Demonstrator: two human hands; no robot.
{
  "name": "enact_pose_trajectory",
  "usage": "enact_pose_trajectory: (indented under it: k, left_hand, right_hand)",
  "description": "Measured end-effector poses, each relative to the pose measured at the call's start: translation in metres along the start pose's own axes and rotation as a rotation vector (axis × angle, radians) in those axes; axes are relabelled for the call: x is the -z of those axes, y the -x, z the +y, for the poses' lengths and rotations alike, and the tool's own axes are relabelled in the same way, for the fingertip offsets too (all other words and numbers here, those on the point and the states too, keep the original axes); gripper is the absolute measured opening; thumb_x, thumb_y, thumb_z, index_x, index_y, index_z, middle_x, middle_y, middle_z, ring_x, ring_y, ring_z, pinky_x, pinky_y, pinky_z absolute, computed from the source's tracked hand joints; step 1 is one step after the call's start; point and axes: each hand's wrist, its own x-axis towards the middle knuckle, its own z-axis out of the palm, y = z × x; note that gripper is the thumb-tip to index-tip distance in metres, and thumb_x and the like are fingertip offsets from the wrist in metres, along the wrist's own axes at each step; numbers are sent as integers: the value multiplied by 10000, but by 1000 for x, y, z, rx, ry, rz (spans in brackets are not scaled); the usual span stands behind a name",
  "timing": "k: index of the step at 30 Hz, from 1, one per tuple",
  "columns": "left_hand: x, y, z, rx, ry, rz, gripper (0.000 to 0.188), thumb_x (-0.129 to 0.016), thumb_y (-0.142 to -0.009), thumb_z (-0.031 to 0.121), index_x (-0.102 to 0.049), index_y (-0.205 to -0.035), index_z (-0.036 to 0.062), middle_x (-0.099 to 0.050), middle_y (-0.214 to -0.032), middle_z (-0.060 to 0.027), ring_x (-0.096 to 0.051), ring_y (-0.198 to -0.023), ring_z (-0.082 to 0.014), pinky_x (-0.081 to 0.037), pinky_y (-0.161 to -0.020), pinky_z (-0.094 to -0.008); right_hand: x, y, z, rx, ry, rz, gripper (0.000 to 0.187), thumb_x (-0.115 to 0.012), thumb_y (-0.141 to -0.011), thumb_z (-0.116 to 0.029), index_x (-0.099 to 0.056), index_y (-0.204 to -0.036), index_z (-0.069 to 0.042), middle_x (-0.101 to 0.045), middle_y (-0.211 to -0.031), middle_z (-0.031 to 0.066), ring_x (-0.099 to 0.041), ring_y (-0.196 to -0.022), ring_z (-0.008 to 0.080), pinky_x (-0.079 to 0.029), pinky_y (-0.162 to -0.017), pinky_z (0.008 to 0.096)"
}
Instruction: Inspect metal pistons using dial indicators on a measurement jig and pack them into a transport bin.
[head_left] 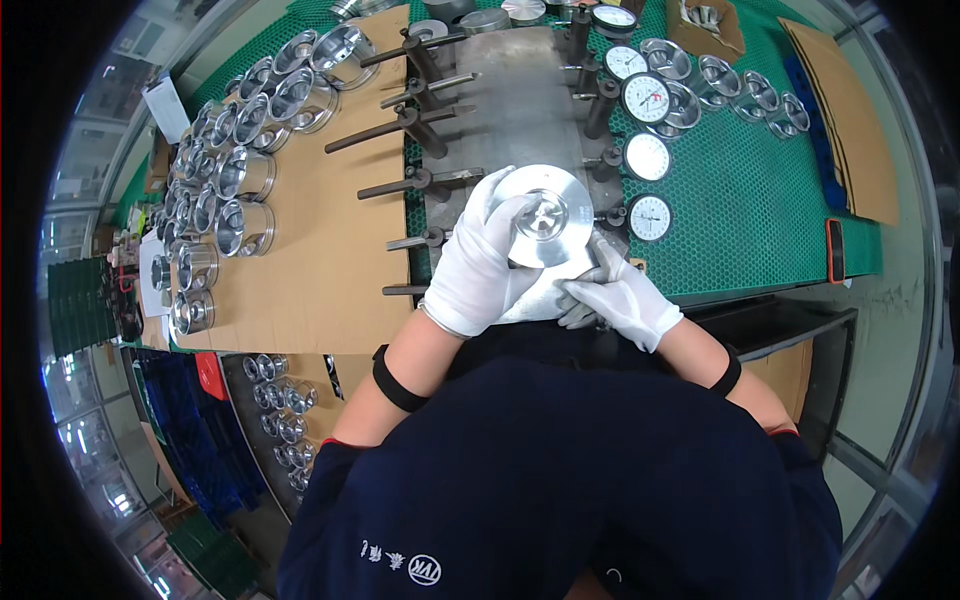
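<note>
My left hand (478,262), in a white glove, grips a shiny round metal part (568,206) by its left side, the thumb lying across its face. This part has a broad flat rim and a recessed middle with a small raised centre. My right hand (622,298), gloved too with greyish fingertips, is closed just below the part's lower right edge. Whether it holds anything is hidden. Both hands are over the near end of a grey metal plate (525,100). Dark posts with rods (420,130) line the plate's left side.
Several dial gauges (648,158) stand along the plate's right side. Rows of shiny metal cups (245,172) sit on cardboard (310,260) at left. More metal cups (718,80), a small carton (706,28) and a phone (835,250) are on the green mat (730,180) at right.
</note>
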Motion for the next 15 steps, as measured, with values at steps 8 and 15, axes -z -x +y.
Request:
enact_pose_trajectory:
  k: [8,15]
  left_hand:
    - [-4,-1,11,43,15,32,729,-836,-590,116,-483,-1228,136,-434,-1393,-228,-542,-1176,-413,-498,-952,-437]
    - [47,-22,87,632,1162,-402,564,-554,-902,68,-313,-1405,-13,-619,-1062,-160,-684,-853,-210,-537,-802,-344]
  right_hand:
    - [6,8,-13,-22,6,32,929,-650,-920,-145,22,-1555,-63,-706,-919,100,-707,-759,162,-578,-657,291]
    - [53,58,-41,403,98,45,459,-571,-937,-161,-497,-1372,-35,-596,-1252,154,-587,-1155,281,-470,-996,378]
